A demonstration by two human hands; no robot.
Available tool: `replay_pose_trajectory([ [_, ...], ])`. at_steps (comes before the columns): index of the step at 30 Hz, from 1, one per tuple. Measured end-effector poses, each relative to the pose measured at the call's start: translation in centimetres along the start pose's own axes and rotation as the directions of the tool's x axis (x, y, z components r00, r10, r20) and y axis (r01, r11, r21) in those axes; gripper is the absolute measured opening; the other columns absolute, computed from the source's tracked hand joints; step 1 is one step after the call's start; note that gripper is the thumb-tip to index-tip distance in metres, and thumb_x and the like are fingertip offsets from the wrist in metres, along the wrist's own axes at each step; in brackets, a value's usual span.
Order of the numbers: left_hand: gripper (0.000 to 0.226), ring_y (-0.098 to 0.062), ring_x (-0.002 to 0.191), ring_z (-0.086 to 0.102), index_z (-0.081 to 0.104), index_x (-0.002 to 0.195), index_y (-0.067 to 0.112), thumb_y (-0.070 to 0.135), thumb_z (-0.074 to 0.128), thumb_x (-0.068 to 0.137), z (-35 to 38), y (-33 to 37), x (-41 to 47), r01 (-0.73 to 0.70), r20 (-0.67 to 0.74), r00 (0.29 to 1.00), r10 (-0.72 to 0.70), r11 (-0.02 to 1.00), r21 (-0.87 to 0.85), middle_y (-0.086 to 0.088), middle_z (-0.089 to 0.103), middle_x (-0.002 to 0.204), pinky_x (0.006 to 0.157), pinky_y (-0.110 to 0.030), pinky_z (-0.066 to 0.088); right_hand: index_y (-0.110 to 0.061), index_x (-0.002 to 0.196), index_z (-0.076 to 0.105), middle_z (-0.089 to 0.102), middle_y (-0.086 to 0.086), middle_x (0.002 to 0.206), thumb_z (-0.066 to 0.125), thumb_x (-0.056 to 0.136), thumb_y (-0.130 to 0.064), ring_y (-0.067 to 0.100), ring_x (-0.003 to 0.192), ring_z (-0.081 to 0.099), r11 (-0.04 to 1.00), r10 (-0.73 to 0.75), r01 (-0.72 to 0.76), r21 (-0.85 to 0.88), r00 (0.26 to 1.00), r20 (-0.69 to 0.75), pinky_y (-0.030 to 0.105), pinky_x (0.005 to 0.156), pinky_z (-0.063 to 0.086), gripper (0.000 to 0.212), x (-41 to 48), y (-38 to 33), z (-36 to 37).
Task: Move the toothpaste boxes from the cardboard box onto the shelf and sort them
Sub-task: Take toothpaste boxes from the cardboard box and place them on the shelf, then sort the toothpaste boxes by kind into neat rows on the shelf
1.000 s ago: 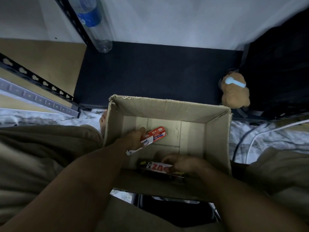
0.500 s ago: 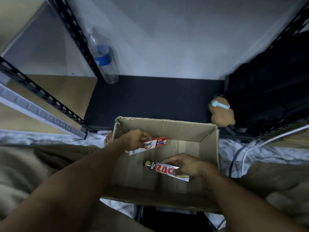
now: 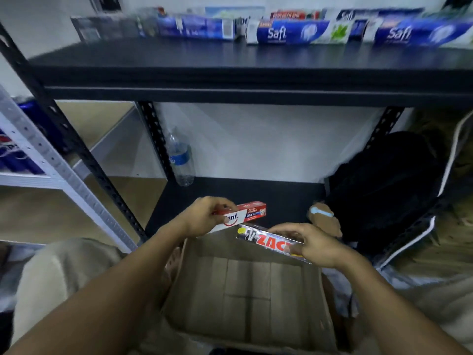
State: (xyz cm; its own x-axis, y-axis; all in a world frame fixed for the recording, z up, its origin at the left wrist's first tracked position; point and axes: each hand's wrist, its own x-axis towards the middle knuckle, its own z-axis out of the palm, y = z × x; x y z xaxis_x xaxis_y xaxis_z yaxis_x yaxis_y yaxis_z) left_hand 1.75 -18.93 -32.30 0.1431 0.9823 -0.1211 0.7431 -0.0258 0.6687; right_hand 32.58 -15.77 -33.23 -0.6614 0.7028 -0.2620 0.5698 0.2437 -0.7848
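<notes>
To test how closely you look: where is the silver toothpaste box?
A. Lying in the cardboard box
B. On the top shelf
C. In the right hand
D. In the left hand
C: the right hand grips the silver box above the cardboard box, while the left hand holds the red box.

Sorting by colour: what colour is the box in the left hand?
The box is red and white; head view.

Toothpaste boxes held: 2 (red box, silver box). Cardboard box: 1. Bottle: 1. Plush toy: 1. Shelf: 2 Safi boxes; others blurred, uncounted.
</notes>
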Motion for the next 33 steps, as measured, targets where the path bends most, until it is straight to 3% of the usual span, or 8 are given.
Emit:
replay_pose_trajectory([
  [2,0.028,-0.003,0.105,0.064,0.067,0.116,0.038,0.023,0.069,0.092,-1.5,2.1,-1.2,-0.028,-0.103,0.994,0.027,1.0,-0.008,0.012,0.068,0.12,0.093,-0.032,0.055,-0.051,0.12,0.061,0.061,-0.025,0.11,0.07,0.091,-0.021,-0.01,0.103,0.056,0.998,-0.031,0.025,-0.063,0.994,-0.1,0.018,0.088,0.051,0.042,-1.7,-1.7,-1.6],
  [6,0.027,-0.005,0.102,0.065,0.066,0.115,0.041,0.026,0.068,0.093,-4.7,6.0,-3.7,-0.081,-0.297,0.952,0.073,0.997,-0.014,0.014,0.067,0.12,0.086,-0.034,0.058,-0.057,0.121,0.059,0.058,-0.021,0.123,0.069,0.091,-0.018,0.001,0.113,0.057,0.983,-0.151,0.116,-0.145,0.954,-0.26,0.036,0.095,0.053,0.05,-4.6,-5.0,-5.3],
  [10,0.025,-0.005,0.097,0.068,0.068,0.108,0.044,0.025,0.07,0.092,-7.6,9.3,-6.5,-0.14,-0.464,0.881,0.093,0.988,-0.069,0.011,0.07,0.115,0.079,-0.033,0.059,-0.054,0.124,0.059,0.06,-0.02,0.124,0.067,0.092,-0.014,0.001,0.117,0.056,0.938,-0.326,0.245,-0.246,0.865,-0.381,0.037,0.103,0.046,0.052,-7.3,-9.3,-9.0],
  [16,0.023,-0.001,0.094,0.066,0.07,0.108,0.041,0.025,0.069,0.092,-10.9,13.4,-9.5,-0.142,-0.566,0.814,0.13,0.99,0.022,0.013,0.069,0.113,0.074,-0.021,0.057,-0.056,0.122,0.059,0.061,-0.015,0.121,0.067,0.093,-0.017,0.004,0.111,0.058,0.88,-0.458,0.32,-0.352,0.77,-0.444,0.038,0.099,0.049,0.05,-9.5,-15.6,-13.6],
  [19,0.022,0.005,0.091,0.066,0.071,0.105,0.039,0.021,0.069,0.092,-12.2,14.6,-10.7,-0.152,-0.556,0.817,0.152,0.987,0.048,0.012,0.071,0.111,0.078,-0.023,0.057,-0.06,0.123,0.056,0.06,-0.018,0.123,0.067,0.093,-0.019,0.006,0.113,0.057,0.861,-0.477,0.299,-0.412,0.756,-0.448,0.04,0.098,0.049,0.052,-9.5,-17.9,-15.6],
  [25,0.023,-0.007,0.103,0.064,0.067,0.108,0.046,0.029,0.066,0.094,-15.6,15.7,-12.8,-0.165,-0.611,0.767,0.194,0.981,0.105,0.016,0.066,0.117,0.082,-0.035,0.057,-0.057,0.122,0.058,0.057,-0.022,0.118,0.063,0.095,-0.019,0.007,0.108,0.052,0.835,-0.493,0.251,-0.49,0.736,-0.463,0.026,0.089,0.044,0.047,-7.8,-21.6,-18.8],
  [30,0.024,-0.007,0.099,0.066,0.067,0.105,0.044,0.023,0.067,0.093,-19.2,16.4,-10.6,-0.19,-0.704,0.677,0.216,0.975,0.116,0.008,0.07,0.114,0.079,-0.033,0.056,-0.051,0.134,0.051,0.05,-0.005,0.145,0.062,0.095,-0.022,0.02,0.13,0.044,0.803,-0.415,0.093,-0.589,0.797,-0.44,0.043,0.107,0.041,0.05,-3.8,-22.3,-21.0],
  [33,0.024,-0.011,0.101,0.066,0.065,0.104,0.045,0.026,0.069,0.092,-20.9,16.3,-7.7,-0.119,-0.692,0.695,0.196,0.98,0.159,0.008,0.07,0.114,0.083,-0.035,0.055,-0.049,0.129,0.058,0.051,-0.003,0.147,0.062,0.094,-0.02,0.024,0.131,0.047,0.81,-0.403,0.071,-0.582,0.789,-0.464,0.044,0.106,0.043,0.046,-1.6,-22.5,-21.7],
])
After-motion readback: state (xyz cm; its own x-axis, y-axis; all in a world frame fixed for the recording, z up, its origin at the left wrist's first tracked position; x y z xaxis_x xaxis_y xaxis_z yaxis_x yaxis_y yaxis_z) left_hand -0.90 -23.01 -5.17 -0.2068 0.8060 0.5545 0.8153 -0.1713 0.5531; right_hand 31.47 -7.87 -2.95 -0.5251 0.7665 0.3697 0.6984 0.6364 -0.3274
